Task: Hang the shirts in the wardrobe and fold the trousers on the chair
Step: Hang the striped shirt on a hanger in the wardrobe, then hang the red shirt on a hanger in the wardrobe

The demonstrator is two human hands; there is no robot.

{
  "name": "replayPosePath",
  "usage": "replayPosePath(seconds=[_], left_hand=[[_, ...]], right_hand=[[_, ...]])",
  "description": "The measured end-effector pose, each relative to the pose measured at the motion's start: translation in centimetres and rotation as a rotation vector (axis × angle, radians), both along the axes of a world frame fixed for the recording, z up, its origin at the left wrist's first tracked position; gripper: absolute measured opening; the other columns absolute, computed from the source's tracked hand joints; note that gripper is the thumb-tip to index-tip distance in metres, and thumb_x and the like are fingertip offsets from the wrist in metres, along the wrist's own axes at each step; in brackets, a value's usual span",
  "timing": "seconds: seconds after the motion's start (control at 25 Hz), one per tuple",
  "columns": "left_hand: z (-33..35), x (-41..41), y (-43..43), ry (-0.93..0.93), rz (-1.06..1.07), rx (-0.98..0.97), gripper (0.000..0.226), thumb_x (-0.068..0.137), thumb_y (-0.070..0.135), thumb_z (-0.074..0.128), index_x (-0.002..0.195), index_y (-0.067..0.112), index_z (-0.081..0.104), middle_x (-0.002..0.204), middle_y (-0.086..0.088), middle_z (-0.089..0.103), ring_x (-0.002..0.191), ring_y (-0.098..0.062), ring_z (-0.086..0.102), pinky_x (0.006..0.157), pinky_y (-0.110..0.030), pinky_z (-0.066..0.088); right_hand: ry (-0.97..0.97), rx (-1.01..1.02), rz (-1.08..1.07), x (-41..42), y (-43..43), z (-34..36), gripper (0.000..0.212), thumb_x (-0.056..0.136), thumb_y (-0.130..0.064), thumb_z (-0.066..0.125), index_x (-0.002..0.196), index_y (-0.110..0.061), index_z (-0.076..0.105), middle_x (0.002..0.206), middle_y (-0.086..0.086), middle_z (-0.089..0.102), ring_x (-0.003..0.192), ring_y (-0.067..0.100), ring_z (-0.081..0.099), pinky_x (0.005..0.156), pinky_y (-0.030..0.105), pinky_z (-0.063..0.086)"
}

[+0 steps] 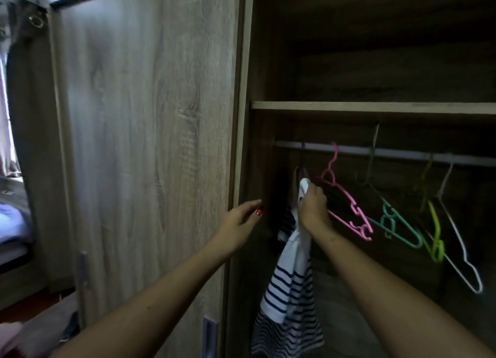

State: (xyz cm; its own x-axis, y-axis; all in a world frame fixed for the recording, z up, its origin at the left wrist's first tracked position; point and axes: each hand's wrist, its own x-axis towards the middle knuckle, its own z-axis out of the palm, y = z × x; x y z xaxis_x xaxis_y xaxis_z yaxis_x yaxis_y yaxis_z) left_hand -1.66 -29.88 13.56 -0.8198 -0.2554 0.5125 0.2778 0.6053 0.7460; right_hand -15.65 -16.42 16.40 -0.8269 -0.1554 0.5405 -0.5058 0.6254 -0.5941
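A white shirt with navy stripes (288, 298) hangs at the left end of the wardrobe rail (402, 152), on a dark purple hanger (302, 167) that is mostly hidden. My right hand (312, 206) is closed on the shirt's white collar just under that hanger. My left hand (241, 223) reaches toward the edge of the wardrobe door, fingers apart, holding nothing. No trousers or chair are in view.
Empty hangers hang to the right on the rail: pink (346, 199), teal (394, 223), yellow-green (434, 231) and white (459, 239). A shelf (375, 107) runs above the rail. The wooden sliding door (145, 143) fills the left. A bed (13, 223) lies far left.
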Motion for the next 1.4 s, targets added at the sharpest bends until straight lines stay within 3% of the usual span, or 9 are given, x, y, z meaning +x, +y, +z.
replayPosePath(seconds=[0.08,0.24,0.48,0.6,0.76,1.0,1.12,1.24,1.4], left_hand=[[-0.4,0.5,-0.2,0.004,0.004,0.014,0.038,0.096,0.019,0.047,0.133,0.025,0.049,0.126,0.014,0.054,0.104,0.008,0.053,0.079,-0.011,0.049],[-1.6,3.2,-1.5,0.048,0.045,0.090,0.030,0.096,0.015,0.047,0.120,0.030,0.057,0.110,0.018,0.061,0.100,0.005,0.061,0.089,-0.023,0.053],[-5.5,12.5,-8.7,0.101,0.326,0.332,0.025,0.098,0.008,0.042,0.114,0.013,0.060,0.113,-0.004,0.065,0.103,-0.014,0.064,0.078,-0.019,0.053],[-9.1,20.5,-15.5,0.084,0.534,0.349,0.024,0.096,0.007,0.046,0.107,0.017,0.064,0.106,-0.006,0.069,0.099,-0.017,0.066,0.083,-0.035,0.054],[-14.2,31.9,-26.2,-0.030,0.867,0.248,0.022,0.093,0.005,0.052,0.102,0.017,0.068,0.098,-0.006,0.072,0.093,-0.021,0.067,0.086,-0.042,0.055],[-20.6,43.4,-39.0,-0.404,1.306,0.138,0.020,0.088,0.010,0.058,0.102,0.006,0.071,0.108,-0.013,0.072,0.102,-0.027,0.065,0.086,-0.030,0.045],[-23.2,45.7,-43.5,-0.706,1.320,0.143,0.033,0.093,0.029,0.054,0.105,0.003,0.069,0.111,-0.019,0.069,0.105,-0.034,0.062,0.084,-0.034,0.045],[-25.3,46.2,-46.1,-1.046,1.212,0.331,0.064,0.095,0.054,0.035,0.107,-0.003,0.064,0.113,-0.024,0.064,0.106,-0.038,0.059,0.087,-0.037,0.046],[-25.4,45.4,-48.0,-0.988,1.259,0.431,0.057,0.090,0.049,0.052,0.101,-0.005,0.065,0.103,-0.022,0.066,0.101,-0.036,0.062,0.077,-0.033,0.047]], right_hand=[[0.149,0.098,0.038,1.6,0.3,-1.5,0.055,0.088,-0.013,0.056,0.138,-0.013,0.034,0.131,0.011,0.044,0.116,0.024,0.046,0.092,0.037,0.049],[0.514,0.091,0.296,6.4,-0.6,-4.0,0.033,0.089,-0.013,0.051,0.121,-0.015,0.050,0.118,0.004,0.051,0.105,0.017,0.049,0.087,0.032,0.050],[0.567,0.088,0.695,13.6,-9.4,-7.5,0.024,0.084,-0.007,0.044,0.105,-0.009,0.055,0.102,0.008,0.053,0.095,0.023,0.051,0.086,0.034,0.045],[0.483,0.118,0.887,18.2,-15.8,-10.9,0.022,0.083,-0.004,0.046,0.103,-0.007,0.057,0.097,0.009,0.054,0.092,0.021,0.049,0.086,0.031,0.041],[0.314,0.200,1.102,24.3,-25.8,-15.9,0.020,0.086,-0.006,0.047,0.104,-0.008,0.057,0.101,0.007,0.055,0.093,0.018,0.051,0.085,0.028,0.043],[0.031,0.303,1.264,33.0,-41.0,-22.3,0.013,0.092,-0.013,0.049,0.101,-0.008,0.058,0.099,-0.003,0.054,0.087,0.006,0.049,0.068,0.010,0.035],[-0.301,0.309,1.198,36.4,-47.1,-25.4,0.019,0.090,-0.019,0.054,0.089,-0.003,0.064,0.082,0.004,0.060,0.076,0.013,0.054,0.062,0.019,0.037],[-0.648,0.430,1.116,38.4,-50.6,-27.7,0.037,0.088,-0.035,0.057,0.066,-0.005,0.062,0.062,0.007,0.059,0.060,0.017,0.053,0.058,0.030,0.039],[-0.708,0.425,1.134,39.4,-52.0,-28.5,0.034,0.089,-0.019,0.057,0.059,-0.020,0.042,0.059,-0.006,0.045,0.055,0.007,0.040,0.051,0.021,0.032]])
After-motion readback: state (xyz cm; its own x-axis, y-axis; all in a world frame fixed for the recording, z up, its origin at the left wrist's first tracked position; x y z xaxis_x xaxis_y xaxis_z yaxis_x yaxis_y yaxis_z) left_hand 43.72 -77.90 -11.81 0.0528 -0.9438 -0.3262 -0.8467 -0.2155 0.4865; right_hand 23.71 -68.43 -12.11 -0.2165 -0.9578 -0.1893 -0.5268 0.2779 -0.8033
